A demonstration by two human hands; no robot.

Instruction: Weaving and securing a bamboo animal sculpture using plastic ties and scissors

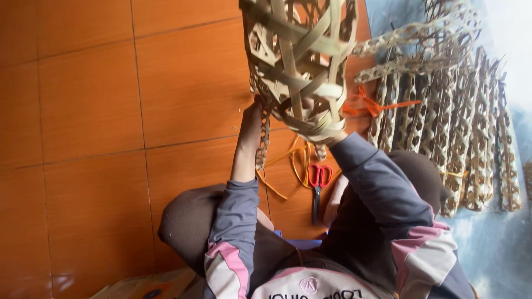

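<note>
Floor [88,99]: left of the basket I see orange-brown tiles, glossy, square, with thin dark joints.
Cardboard piece [147,286]: well below the basket, at the bottom edge; flat, tan, only partly in view.
Left hand [252,119]: at the basket's lower left edge, wrist bare, grey and pink sleeve behind it. It touches the weave, but the fingers are behind the strips and I cannot tell whether it is closed.
Woven basket [299,61]: held up, top centre; open lattice of flat, pale bamboo strips, stiff, with mottled patches and six-sided gaps, the body rounded.
Loose strips [293,160]: just below the basket on the floor; thin, yellow, curled.
Scissors [318,185]: below the basket; red loop handles, dark blades.
Right hand [332,135]: at the basket's lower right, largely hidden under the folded strip ends; I cannot tell its grip.
Orange cord [374,105]: right of the basket; thin and knotted.
Stacked baskets [454,127]: right of the basket; nested rows of the same pale lattice.
Risk: in my judgement a springy strip end could slip and the weave loosen; sharp edges could nick fingers.
</note>
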